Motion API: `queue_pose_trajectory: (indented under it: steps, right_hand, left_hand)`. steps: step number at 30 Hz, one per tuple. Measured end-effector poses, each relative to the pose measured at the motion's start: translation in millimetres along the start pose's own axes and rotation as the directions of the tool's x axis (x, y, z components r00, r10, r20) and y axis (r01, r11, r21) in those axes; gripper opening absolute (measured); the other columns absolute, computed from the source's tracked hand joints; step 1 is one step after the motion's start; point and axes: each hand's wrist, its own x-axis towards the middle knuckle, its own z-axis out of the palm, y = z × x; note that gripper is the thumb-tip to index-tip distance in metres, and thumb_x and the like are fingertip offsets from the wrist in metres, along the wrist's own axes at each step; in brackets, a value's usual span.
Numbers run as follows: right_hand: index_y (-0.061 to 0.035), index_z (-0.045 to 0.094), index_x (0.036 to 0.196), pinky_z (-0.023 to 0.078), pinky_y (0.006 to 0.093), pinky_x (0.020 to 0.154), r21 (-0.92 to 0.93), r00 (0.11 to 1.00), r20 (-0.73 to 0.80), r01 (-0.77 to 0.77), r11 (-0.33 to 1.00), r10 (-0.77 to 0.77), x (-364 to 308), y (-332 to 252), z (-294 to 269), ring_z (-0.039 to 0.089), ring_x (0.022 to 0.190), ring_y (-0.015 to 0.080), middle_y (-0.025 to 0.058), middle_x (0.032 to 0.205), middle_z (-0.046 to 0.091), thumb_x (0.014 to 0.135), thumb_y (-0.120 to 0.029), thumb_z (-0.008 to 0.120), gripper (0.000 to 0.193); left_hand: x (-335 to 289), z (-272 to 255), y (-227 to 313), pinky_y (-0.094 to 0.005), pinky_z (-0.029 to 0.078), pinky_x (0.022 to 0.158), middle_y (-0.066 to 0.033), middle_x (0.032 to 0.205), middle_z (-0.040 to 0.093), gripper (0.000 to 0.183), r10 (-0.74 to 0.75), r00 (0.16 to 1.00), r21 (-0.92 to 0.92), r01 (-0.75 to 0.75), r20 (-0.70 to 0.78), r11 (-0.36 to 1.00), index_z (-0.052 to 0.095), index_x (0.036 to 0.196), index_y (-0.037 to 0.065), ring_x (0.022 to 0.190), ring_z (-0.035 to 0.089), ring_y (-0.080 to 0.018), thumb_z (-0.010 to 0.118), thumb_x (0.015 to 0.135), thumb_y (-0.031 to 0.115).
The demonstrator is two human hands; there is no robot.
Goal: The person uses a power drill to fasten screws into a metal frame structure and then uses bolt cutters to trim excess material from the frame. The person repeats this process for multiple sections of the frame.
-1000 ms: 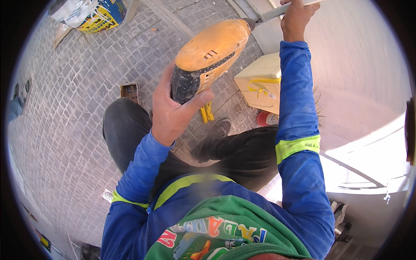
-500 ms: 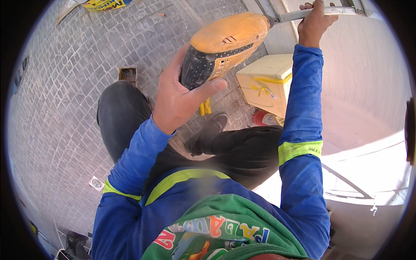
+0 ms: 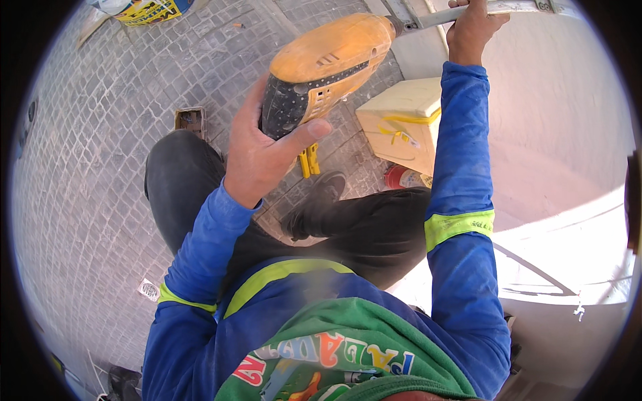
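Our left hand (image 3: 257,157) stays wrapped around the yellow power drill (image 3: 324,73), now raised farther right; our right hand (image 3: 471,27) still grips the metal bar (image 3: 515,8) against the wall (image 3: 568,113).

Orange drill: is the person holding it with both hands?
No. Only the left hand grips the orange drill; the right hand is clasped on a pale metal bar against the wall.
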Motion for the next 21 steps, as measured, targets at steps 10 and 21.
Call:
queue_pose_trajectory:
  steps: [10,21]
  right_hand:
    - [0.0003,0.037,0.142,0.048,0.0284,0.051,-0.02,1.0,-0.014,0.008,1.0,-0.008,1.4,3.0,-0.6,0.056,0.061,0.0143,0.0076,0.087,0.056,0.099,-0.019,0.069,0.057]
    - [-0.0023,0.041,0.137,0.049,0.0285,0.052,-0.084,0.999,-0.034,0.03,0.996,-0.033,-0.2,0.1,3.1,0.056,0.062,0.0134,0.0052,0.083,0.056,0.099,-0.017,0.069,0.05]
  left_hand:
    - [-4.5,-0.3,7.1,-0.0303,0.054,0.093,-0.0101,0.115,0.071,0.071,-0.036,0.999,0.028,0.037,-0.025,0.999,0.052,0.138,-0.002,0.103,0.069,-0.0149,0.088,0.083,0.024]
    - [-4.9,-1.4,5.9,-0.0321,0.057,0.088,-0.0132,0.111,0.072,0.069,-0.01,1.0,0.078,0.011,-0.01,0.997,0.052,0.135,-0.003,0.099,0.072,-0.018,0.087,0.085,0.03]
